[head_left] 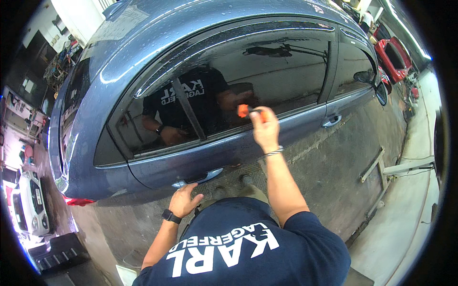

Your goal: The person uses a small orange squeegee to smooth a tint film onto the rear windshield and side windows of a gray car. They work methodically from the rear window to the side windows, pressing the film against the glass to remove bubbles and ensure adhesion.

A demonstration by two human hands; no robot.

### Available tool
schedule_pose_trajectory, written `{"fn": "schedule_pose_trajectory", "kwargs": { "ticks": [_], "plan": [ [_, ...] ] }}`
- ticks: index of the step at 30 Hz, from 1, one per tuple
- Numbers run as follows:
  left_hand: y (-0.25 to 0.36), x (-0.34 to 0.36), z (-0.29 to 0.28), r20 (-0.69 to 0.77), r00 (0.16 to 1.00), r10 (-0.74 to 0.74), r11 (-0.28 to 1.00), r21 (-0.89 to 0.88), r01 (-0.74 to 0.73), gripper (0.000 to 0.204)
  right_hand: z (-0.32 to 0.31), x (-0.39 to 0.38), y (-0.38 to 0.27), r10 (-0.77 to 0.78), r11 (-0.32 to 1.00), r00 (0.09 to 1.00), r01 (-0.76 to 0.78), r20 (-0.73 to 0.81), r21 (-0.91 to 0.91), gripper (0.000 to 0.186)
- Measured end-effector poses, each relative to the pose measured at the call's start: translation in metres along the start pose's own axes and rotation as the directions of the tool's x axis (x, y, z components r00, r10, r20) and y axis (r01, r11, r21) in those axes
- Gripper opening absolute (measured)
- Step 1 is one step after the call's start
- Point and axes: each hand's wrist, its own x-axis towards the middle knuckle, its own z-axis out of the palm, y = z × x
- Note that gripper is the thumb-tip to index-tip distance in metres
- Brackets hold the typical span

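A dark blue car with a dark-tinted rear door window (281, 71) fills the view ahead of me. My right hand (265, 127) is closed around a small orange-and-black hand tool (244, 111), held at the lower part of the glass. Its exact kind cannot be made out, and its grip is partly hidden by my fingers. Down at the left, my left hand (184, 201) has its thumb apart from the fingers. Those fingertips are at the rear door handle (198, 178), apparently touching it or the panel just below. My reflection shows in the window.
Water drops dot the car's roof (157, 28). Beyond its front stands a red car part (393, 57). A metal frame (381, 170) lies by the pale wall on the right. At the far left is a white car (31, 202), with a black ridged panel (62, 257) nearer me.
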Motion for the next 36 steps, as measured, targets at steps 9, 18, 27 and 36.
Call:
{"fn": "schedule_pose_trajectory", "kwargs": {
  "ticks": [9, 18, 27, 36],
  "plan": [
    [-0.004, -0.004, 0.018, 0.067, 0.997, -0.023, 1.000, 0.018, 0.022, 0.057, 0.050, -0.041, -0.027, -0.115, 0.993, 0.982, 0.115, 0.149, 0.010, 0.013],
    [-0.018, -0.012, 0.003, 0.000, 0.999, -0.048, 0.998, 0.044, 0.048, 0.057, 0.003, -0.022, 0.020, 0.095, 0.992, 0.995, -0.096, 0.007, 0.077, 0.015],
    [-0.018, 0.012, 0.016, 0.050, 0.998, 0.031, 0.999, 0.030, -0.033, 0.057, 0.051, -0.050, -0.041, -0.102, 0.994, 0.965, 0.109, 0.243, -0.014, 0.017],
    [-0.008, 0.016, 0.005, -0.063, 0.998, -0.024, 1.000, 0.014, 0.025, 0.055, -0.057, 0.022, 0.044, 0.161, 0.984, 0.982, -0.152, -0.101, 0.092, 0.019]
  ]
}}
